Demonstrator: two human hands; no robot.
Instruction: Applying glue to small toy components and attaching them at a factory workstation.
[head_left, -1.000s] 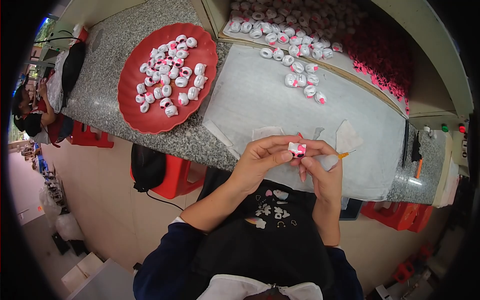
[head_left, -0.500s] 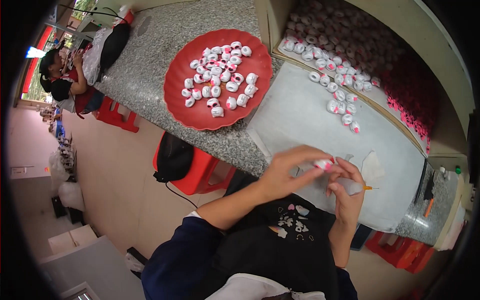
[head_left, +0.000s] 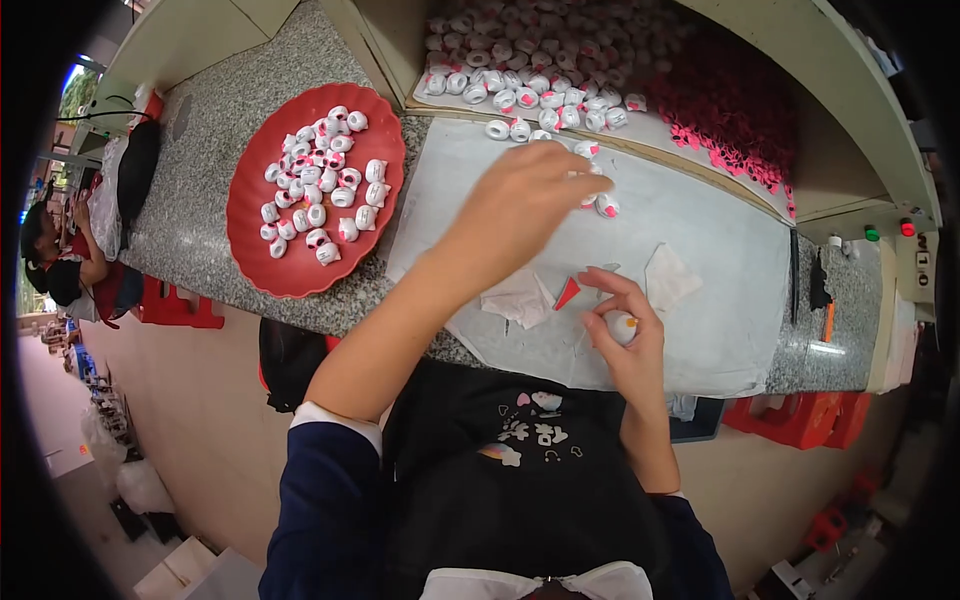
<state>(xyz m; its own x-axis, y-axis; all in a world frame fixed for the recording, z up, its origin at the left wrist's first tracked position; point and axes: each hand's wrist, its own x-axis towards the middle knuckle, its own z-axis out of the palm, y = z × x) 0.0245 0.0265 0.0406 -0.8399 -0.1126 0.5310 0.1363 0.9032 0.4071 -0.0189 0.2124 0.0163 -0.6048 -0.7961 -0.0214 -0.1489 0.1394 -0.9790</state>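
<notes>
My left hand (head_left: 525, 205) is stretched over the far part of the white sheet, its fingertips at a small group of white pieces with pink patches (head_left: 607, 205). Motion blurs it, and I cannot make out whether a piece is between the fingers. Nearer to me, my right hand (head_left: 632, 345) curls round a small translucent squeeze bottle (head_left: 621, 328), with thumb and forefinger apart. A small red wedge-shaped thing (head_left: 567, 292) lies on the sheet beside the right hand. More white and pink pieces (head_left: 318, 185) fill a red scalloped plate (head_left: 255, 262) at the left.
A shelf at the back holds a heap of white pieces (head_left: 525, 97) and a pile of pink parts (head_left: 735, 120). Crumpled white tissue (head_left: 518, 300) and another scrap (head_left: 670, 276) lie on the white sheet (head_left: 720, 345). Another person (head_left: 75, 250) sits at the far left.
My left hand has moved away from the right hand, out to the group of pieces on the sheet. The right hand still holds the bottle, now turned differently. The view has shifted rightward.
</notes>
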